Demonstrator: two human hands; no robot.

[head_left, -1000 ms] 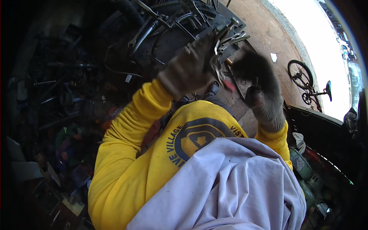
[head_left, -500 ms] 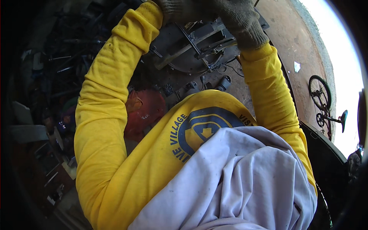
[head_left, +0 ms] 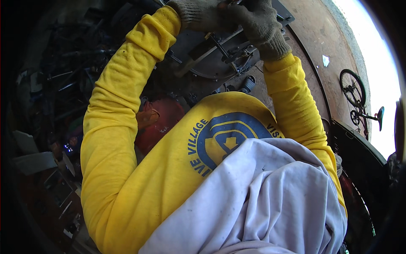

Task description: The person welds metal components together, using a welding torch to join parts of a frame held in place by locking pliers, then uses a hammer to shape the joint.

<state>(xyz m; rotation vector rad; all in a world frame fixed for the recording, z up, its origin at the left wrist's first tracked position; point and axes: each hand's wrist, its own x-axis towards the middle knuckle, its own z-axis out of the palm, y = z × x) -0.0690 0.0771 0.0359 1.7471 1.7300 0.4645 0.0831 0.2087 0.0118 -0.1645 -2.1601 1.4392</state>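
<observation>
Both my hands wear grey-green knitted gloves and meet at the top edge of the view. My left hand (head_left: 201, 15) has its fingers curled, closed around something dark that I cannot make out. Right beside it, my right hand (head_left: 263, 31) bends its fingers toward the left one, also closed, on something hidden by the gloves and the picture's edge. Just below them lies a dark metal frame of bars and brackets (head_left: 230, 54). It rests over a dark round-edged work surface (head_left: 203, 72).
A red rounded object (head_left: 163, 122) is low beside my left arm. Cluttered tools and metal parts (head_left: 63, 80) fill the dark left side. On the reddish ground at right are a bicycle (head_left: 353, 91) and a white scrap (head_left: 325, 60). A sandal (head_left: 248, 84) shows below the work surface.
My right hand has shifted slightly left, still close to my left hand. The bars below the gloves show at a slightly different place and angle. The whole view has turned a little.
</observation>
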